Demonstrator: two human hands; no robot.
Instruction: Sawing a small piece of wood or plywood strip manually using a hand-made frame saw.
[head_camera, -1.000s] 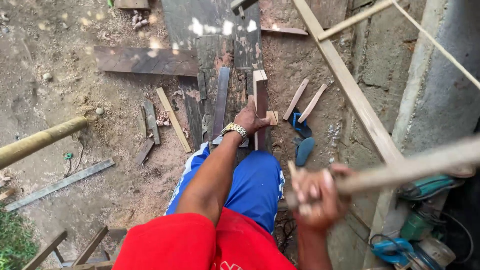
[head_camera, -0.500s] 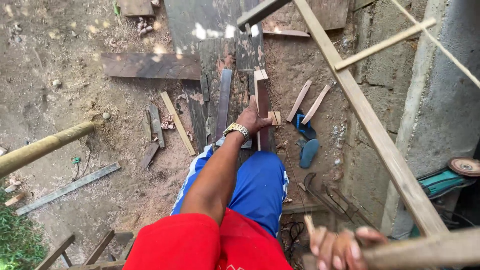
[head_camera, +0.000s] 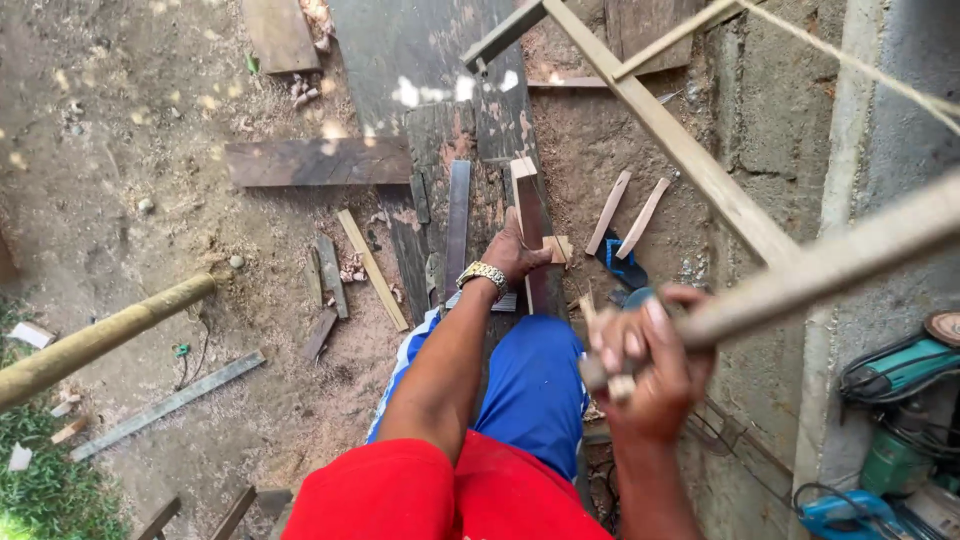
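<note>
Left grip: the left hand (head_camera: 518, 252) reaches down at arm's length, a metal watch (head_camera: 482, 274) on the wrist, fingers pressed against the upright wooden block (head_camera: 526, 215).
Wooden block: narrow, reddish, standing on edge on the dark boards (head_camera: 430, 90), touching the left hand's fingertips.
Right grip: the right hand (head_camera: 645, 365) is raised close to the camera, fingers curled tight around a long pale wooden stick (head_camera: 830, 265).
Stick: runs up and to the right from the right grip, motion-blurred.
Beside the left grip: small wood strips (head_camera: 625, 212) lie on the dirt just right of it; a tan slat (head_camera: 372, 268) lies to its left.
Right of the right grip: a green power tool (head_camera: 900, 368) by the block wall.
</note>
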